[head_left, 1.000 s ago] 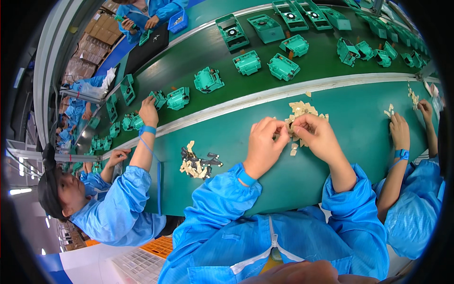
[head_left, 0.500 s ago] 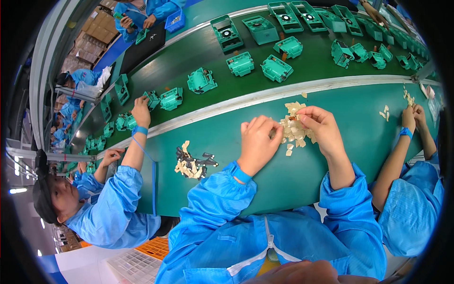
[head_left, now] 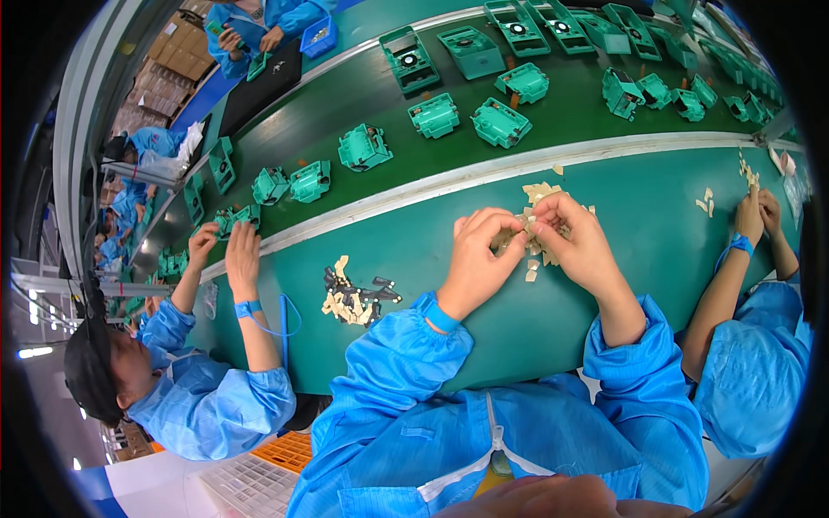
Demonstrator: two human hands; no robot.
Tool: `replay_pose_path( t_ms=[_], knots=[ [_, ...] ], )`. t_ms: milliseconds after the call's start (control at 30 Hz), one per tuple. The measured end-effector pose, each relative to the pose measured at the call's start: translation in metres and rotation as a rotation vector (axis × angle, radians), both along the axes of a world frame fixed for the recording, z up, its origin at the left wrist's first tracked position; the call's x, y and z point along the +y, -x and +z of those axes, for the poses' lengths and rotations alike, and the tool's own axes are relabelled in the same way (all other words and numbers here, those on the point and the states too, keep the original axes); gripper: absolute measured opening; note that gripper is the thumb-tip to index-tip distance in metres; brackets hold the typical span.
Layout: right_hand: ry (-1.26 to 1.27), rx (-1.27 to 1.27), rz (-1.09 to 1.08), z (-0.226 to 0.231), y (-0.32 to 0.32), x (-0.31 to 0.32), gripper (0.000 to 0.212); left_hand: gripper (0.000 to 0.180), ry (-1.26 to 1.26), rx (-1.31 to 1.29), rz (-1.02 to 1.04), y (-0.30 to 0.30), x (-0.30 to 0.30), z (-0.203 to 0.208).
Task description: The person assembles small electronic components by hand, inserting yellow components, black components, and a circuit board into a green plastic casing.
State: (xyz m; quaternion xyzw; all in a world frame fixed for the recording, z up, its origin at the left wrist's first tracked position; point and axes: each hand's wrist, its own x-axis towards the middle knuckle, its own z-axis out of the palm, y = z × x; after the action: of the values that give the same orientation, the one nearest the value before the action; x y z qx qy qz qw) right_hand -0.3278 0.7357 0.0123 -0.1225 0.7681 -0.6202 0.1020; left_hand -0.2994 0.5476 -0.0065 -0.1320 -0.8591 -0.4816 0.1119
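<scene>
Cream pile (head_left: 541,191) of small flat pieces is lying on the green worktop (head_left: 393,246), partly hidden by the person's fingers. Left hand (head_left: 479,261) is hovering at the pile's near-left edge, thumb and forefinger curling toward each other. Right hand (head_left: 583,249) is reaching over the pile's near-right side, its thumb and forefinger likewise bent inward. Both sets of fingertips are almost meeting in front of the pile; cannot tell whether either is gripping a piece, the spot being too small.

Left of the pile, well apart: a mixed heap (head_left: 352,300) of black parts and cream pieces is lying. Beyond the pile, a pale rail (head_left: 414,195) is running across; green housings (head_left: 364,148) are standing past it. Far right of the pile, loose cream pieces (head_left: 708,204) are lying near a co-worker's hand (head_left: 749,217).
</scene>
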Motion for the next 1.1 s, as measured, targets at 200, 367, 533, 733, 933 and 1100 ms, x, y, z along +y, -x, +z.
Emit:
replay_pose_path(
  t_ms=[200, 367, 533, 733, 933, 1100],
  knots=[
    [-0.203, 0.322, -0.051, 0.004, -0.001, 0.000, 0.013, 0.010, -0.136, -0.121, 0.087, -0.001, 0.005, -0.001],
    [-0.307, 0.596, -0.019, 0.000, 0.000, 0.003, 0.010, 0.008, -0.016, -0.045, 0.068, -0.001, 0.006, 0.002],
    [-0.316, 0.654, 0.007, -0.002, 0.003, 0.006, 0.009, 0.008, 0.078, 0.051, 0.057, 0.001, 0.009, 0.001],
    [-0.324, 0.673, 0.052, -0.001, 0.005, 0.014, 0.007, 0.005, 0.207, 0.170, 0.033, 0.001, 0.016, 0.008],
    [-0.320, 0.667, 0.075, -0.006, 0.005, 0.016, 0.008, 0.007, 0.265, 0.255, 0.036, 0.001, 0.022, 0.009],
    [-0.324, 0.656, 0.057, -0.005, 0.005, 0.021, 0.009, 0.008, 0.242, 0.236, 0.013, 0.001, 0.027, 0.008]
  ],
)
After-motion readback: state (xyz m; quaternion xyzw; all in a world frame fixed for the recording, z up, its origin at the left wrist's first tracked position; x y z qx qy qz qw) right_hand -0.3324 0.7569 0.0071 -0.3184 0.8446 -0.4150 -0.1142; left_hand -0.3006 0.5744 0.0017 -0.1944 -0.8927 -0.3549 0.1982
